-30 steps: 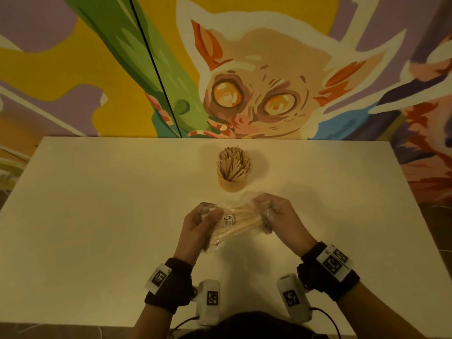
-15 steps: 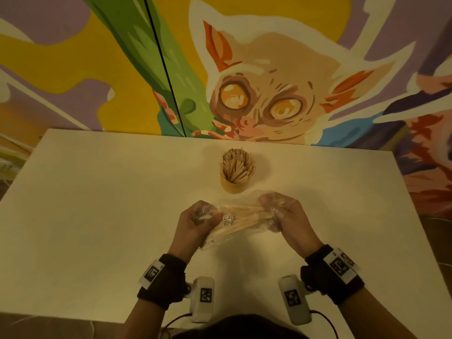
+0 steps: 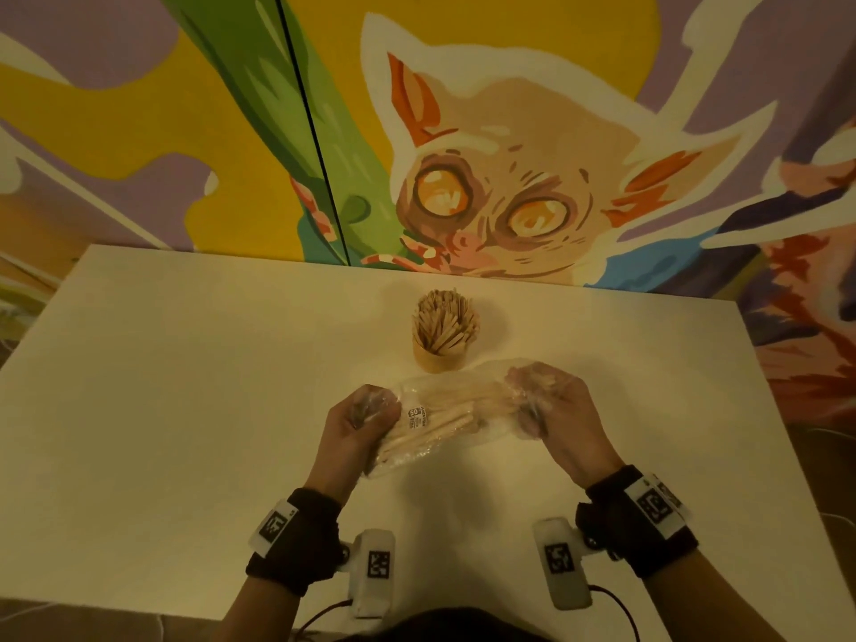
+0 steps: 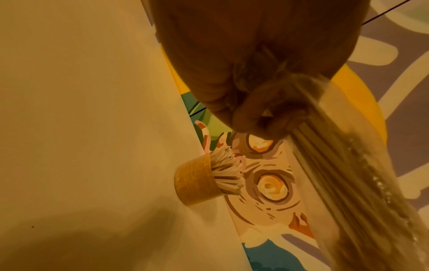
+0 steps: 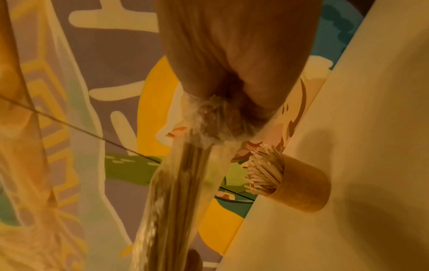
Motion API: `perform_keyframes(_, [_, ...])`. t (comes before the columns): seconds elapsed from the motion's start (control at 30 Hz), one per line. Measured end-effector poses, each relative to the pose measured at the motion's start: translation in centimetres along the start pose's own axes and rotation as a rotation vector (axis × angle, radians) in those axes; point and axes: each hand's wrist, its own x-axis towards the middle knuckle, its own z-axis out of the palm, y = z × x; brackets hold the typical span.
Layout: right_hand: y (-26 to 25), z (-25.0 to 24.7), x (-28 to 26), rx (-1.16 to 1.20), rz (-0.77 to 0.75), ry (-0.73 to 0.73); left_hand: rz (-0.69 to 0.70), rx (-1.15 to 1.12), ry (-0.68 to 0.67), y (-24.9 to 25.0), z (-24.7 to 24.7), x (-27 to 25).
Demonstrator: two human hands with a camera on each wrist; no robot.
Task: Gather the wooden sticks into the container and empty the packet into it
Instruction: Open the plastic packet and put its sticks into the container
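A clear plastic packet (image 3: 444, 417) of wooden sticks hangs above the white table (image 3: 185, 410), stretched between both hands. My left hand (image 3: 366, 417) grips its left end, fingers curled into the plastic (image 4: 274, 113). My right hand (image 3: 537, 400) pinches the bunched right end (image 5: 216, 121). Just beyond the packet stands a round tan container (image 3: 437, 356), upright and packed with wooden sticks (image 3: 444, 319). The same container shows in the left wrist view (image 4: 197, 181) and the right wrist view (image 5: 301, 187).
A painted mural wall (image 3: 463, 132) rises right behind the table's far edge. Bare table surface spreads to the left and right of the container. Wrist cameras with cables (image 3: 370, 572) hang near the front edge.
Both hands have kept their hold on the packet and pulled slightly apart, stretching the plastic. The container has not moved.
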Motion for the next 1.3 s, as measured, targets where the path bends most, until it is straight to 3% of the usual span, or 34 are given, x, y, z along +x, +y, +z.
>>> perform_keyframes(0.4, [1.7, 0.3, 0.1, -0.097, 0.128, 0.036, 0.049, 0.144, -0.01, -0.2, 1.1, -0.1])
perform_keyframes(0.53, [1.5, -0.1, 0.3, -0.103, 0.093, 0.042, 0.026, 0.128, -0.015, -0.4, 1.0, -0.1])
perform_keyframes(0.7, [0.0, -1.3, 0.9, -0.103, 0.019, 0.048, -0.095, 0.004, 0.056, -1.1, -0.3, -0.2])
perform_keyframes(0.83, [-1.8, -2.4, 2.4, -0.087, 0.043, 0.121, -0.159, -0.091, 0.111, -1.7, -1.4, -0.5])
perform_keyframes(1.07, [-4.3, -3.5, 6.2, -0.076, 0.046, 0.107, -0.303, -0.33, 0.184, -1.4, -2.0, -0.9])
perform_keyframes(1.3, [-4.0, -4.7, 10.7, -0.025, 0.061, 0.143, -0.382, -0.632, 0.319, -3.1, -5.4, -0.6])
